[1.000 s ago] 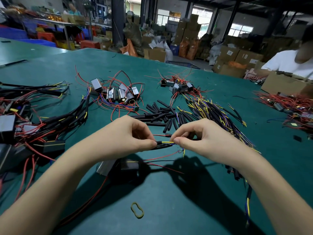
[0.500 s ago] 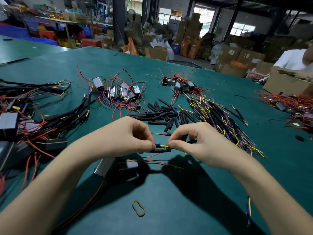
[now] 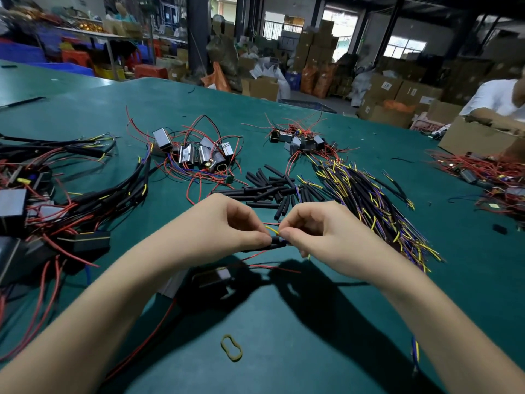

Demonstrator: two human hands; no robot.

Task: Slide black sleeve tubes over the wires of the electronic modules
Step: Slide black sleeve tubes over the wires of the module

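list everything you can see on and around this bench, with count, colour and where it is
table: one, green, under everything
loose sleeve tubes: a pile, black, centre, beyond the hands
unsleeved modules: a cluster, silver with red wires, left of centre
second module cluster: dark, red wires, far centre
wire bundle: many, black, yellow and purple, right of centre
sleeved modules: a heap, black, left edge
rubber band: one, yellow, near edge
cardboard box: one, brown, far right
sleeve tube in hand: one, black, between both hands
left hand: pinches the tube
right hand: pinches the yellow wire at the tube's mouth
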